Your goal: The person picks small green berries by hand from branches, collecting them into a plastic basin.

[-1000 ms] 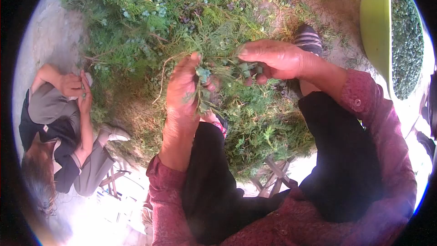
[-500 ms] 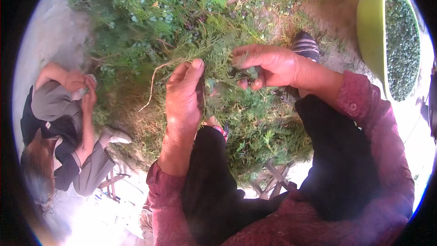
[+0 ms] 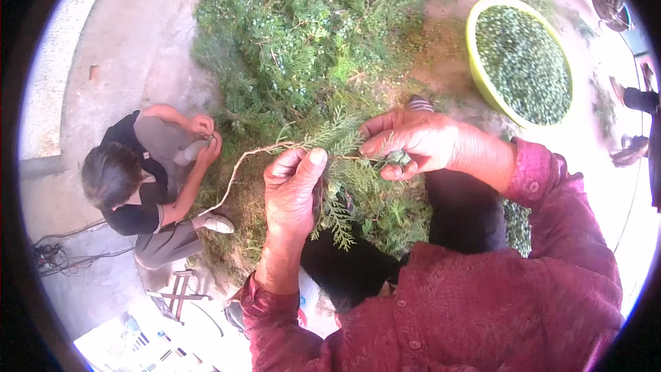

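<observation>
A green conifer sprig (image 3: 337,141) with flat, scaly leaves and a long bare brown stem is held up in front of me. My left hand (image 3: 289,189) is closed on it, thumb on top, and the stem curves out to the left. On the right side of the sprig, my right hand (image 3: 416,141) has its fingers bent together around small bluish-green cones (image 3: 396,158) at a twig's end. Its fingertips partly hide what they grip.
A heap of cut conifer branches (image 3: 296,34) covers the ground ahead. A yellow-green tub (image 3: 474,62) full of small green cones stands at the right. A co-worker (image 3: 148,172) sits at the left, hands together. A wooden folding stool (image 3: 180,295) is at lower left.
The view has shifted, bringing the whole tub and more ground into sight. My right hand has drawn slightly away from the left, its fingers still at the sprig's cones.
</observation>
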`<act>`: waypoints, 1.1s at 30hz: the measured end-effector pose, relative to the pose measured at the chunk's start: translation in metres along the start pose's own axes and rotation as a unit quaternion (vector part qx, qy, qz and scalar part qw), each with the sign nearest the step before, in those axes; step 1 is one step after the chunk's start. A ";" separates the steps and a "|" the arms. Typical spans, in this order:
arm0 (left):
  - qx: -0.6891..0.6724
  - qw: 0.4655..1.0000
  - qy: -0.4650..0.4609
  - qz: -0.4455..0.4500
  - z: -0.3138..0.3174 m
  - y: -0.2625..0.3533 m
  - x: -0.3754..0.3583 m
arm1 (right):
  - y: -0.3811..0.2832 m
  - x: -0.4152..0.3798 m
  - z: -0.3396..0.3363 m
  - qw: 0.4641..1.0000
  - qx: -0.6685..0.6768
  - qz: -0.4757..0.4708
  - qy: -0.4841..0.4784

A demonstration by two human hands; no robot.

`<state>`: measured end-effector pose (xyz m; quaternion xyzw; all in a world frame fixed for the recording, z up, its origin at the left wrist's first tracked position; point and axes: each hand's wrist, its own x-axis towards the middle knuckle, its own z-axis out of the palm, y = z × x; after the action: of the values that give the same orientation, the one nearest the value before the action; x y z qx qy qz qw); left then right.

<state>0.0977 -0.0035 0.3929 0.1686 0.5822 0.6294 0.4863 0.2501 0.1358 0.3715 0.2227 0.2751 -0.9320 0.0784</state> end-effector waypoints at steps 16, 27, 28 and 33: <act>0.093 0.994 -0.018 0.057 0.019 -0.012 -0.189 | 0.144 -0.105 0.072 0.985 0.112 -0.086 -0.094; 0.155 0.962 0.078 0.209 0.015 0.006 -0.248 | 0.177 -0.112 0.049 0.971 -0.057 -0.210 0.099; 0.156 0.964 0.071 0.203 0.013 0.010 -0.247 | 0.178 -0.114 0.045 0.985 0.039 -0.167 0.015; 0.108 0.970 0.067 0.206 0.025 0.009 -0.245 | 0.188 -0.110 0.052 0.964 0.169 -0.065 -0.196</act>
<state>0.2283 -0.1864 0.4946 0.2940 0.6304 0.6595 0.2850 0.3785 -0.0471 0.3710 0.0274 0.1068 -0.9934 0.0309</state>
